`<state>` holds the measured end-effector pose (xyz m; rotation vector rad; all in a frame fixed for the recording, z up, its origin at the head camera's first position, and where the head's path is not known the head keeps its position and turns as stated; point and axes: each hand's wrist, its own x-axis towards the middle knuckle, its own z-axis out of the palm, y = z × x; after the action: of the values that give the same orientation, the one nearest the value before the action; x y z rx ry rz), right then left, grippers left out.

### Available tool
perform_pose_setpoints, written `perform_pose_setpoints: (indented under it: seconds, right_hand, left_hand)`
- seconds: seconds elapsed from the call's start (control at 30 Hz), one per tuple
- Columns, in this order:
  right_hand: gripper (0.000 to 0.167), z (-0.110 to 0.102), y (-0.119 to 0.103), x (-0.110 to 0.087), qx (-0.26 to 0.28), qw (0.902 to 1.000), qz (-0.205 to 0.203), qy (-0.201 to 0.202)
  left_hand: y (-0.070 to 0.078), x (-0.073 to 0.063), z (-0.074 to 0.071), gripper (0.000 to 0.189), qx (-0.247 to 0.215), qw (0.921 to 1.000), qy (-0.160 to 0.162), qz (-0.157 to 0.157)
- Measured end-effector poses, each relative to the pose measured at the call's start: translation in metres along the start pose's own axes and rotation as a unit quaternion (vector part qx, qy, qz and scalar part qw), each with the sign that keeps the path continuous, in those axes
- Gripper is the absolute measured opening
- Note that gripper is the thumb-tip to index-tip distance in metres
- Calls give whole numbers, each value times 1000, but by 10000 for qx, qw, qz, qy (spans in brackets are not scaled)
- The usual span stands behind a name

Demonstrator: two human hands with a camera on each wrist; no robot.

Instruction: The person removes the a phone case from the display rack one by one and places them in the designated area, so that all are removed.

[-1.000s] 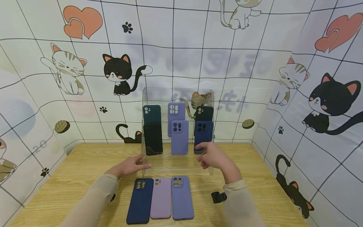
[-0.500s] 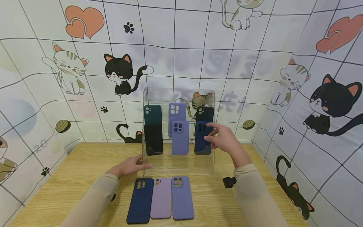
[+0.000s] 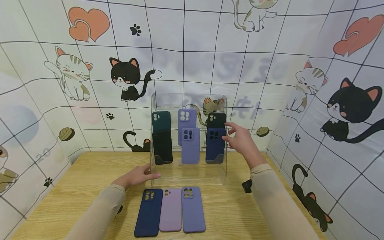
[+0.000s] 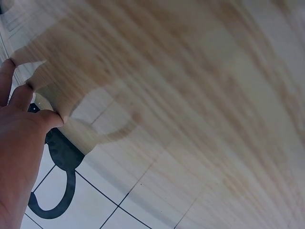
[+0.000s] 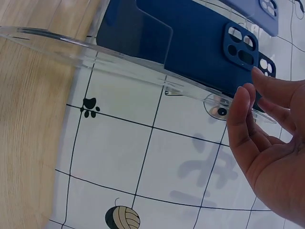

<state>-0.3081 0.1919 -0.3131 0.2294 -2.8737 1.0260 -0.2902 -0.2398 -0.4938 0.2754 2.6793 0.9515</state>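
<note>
A clear stepped display stand holds several phone cases upright. My right hand is at its right side, thumb and index finger apart beside the top of the front navy case. In the right wrist view, the fingertips come right at the camera-cutout end of that navy case, by the side panel edge. The black case stands behind it. My left hand rests against the stand's lower left side; the left wrist view shows these fingertips at the clear panel, with the hand's reflection in it.
In front of the stand lie a navy case, a pink case and a lavender case, side by side. Standing cases: lavender front, lavender back, dark green, black. Cat-print cloth hangs behind.
My right hand has moved up and to the right, from the navy case's lower part to the right of its top. The left hand and the cases have kept their places.
</note>
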Motion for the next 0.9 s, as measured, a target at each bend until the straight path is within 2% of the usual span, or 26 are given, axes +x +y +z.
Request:
perform_pose_setpoints:
  seconds: [0.27,0.63,0.9]
  right_hand:
    - [62,10,5,3,-169,9997,132,-114]
    - [61,31,6,0,-119,9999,-51,-64]
    - [56,38,19,-2,-515,9962,-667,232]
  left_hand:
    - [0,-1,0,107,-43,10000,17,19]
    - [0,-1,0,106,-62,10000,58,25]
    - [0,-2,1,106,-70,10000,48,20]
